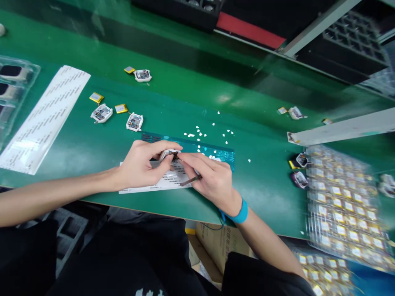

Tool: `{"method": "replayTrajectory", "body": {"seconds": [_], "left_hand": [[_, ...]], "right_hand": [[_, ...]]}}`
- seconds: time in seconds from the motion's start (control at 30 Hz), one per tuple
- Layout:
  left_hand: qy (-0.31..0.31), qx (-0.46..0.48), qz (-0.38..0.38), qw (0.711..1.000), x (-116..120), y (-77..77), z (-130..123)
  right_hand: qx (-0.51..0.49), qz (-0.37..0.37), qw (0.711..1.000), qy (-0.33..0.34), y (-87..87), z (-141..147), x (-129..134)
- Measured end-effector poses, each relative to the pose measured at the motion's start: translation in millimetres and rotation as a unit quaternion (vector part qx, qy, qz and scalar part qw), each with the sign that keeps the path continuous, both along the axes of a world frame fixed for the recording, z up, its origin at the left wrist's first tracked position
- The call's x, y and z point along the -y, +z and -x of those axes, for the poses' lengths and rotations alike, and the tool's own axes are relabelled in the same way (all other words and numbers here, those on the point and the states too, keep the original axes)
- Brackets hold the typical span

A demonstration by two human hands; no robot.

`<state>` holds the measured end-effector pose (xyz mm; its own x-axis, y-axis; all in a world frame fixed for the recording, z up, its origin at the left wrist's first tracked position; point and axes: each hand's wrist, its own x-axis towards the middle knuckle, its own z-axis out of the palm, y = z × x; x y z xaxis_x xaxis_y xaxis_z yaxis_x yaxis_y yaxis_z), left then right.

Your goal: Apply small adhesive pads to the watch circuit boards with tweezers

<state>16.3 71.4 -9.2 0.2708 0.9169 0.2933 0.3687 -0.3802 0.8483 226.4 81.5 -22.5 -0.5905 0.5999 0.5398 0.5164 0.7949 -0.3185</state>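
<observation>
Near the table's front edge, my left hand (151, 163) is closed round a small white device casing (166, 153) with dark parts inside. My right hand (210, 174) has its fingertips against the casing's right side and holds thin dark tweezers (190, 180), which point down and left. A blue band is round my right wrist. Under both hands lies a printed white sheet (132, 186), over a teal mat (226, 156). Small white pieces (199, 133) are scattered just beyond the hands. What the fingertips touch inside the casing is too small to tell.
Open casings with yellow batteries lie at the left (101, 113), in the middle (135, 122) and farther back (142, 75). A long label sheet (46, 119) is at the left, beside a clear tray (33, 72). Stacked trays (345, 201) and a white post (339, 128) stand at the right.
</observation>
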Motion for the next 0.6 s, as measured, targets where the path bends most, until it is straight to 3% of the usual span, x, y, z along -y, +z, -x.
{"method": "replayTrajectory", "body": {"seconds": [0.13, 0.37, 0.47, 0.6], "left_hand": [[-0.016, -0.006, 0.000, 1.000, -5.6, 2.7, 1.6], [-0.094, 0.114, 0.184, 0.972, -4.8, 4.6, -3.6], [-0.107, 0.152, 0.224, 0.957, -2.4, 6.1, -6.0], [-0.099, 0.190, 0.260, 0.942, -2.3, 9.2, -7.1]], "right_hand": [[-0.025, -0.019, 0.999, -0.005, 0.7, 1.1, 1.0], [-0.042, -0.067, 0.996, -0.038, 1.1, -0.2, -1.0], [-0.020, -0.047, 0.998, -0.023, 1.7, -2.0, -2.8], [-0.061, -0.038, 0.997, -0.021, 6.4, -1.6, -4.2]]}}
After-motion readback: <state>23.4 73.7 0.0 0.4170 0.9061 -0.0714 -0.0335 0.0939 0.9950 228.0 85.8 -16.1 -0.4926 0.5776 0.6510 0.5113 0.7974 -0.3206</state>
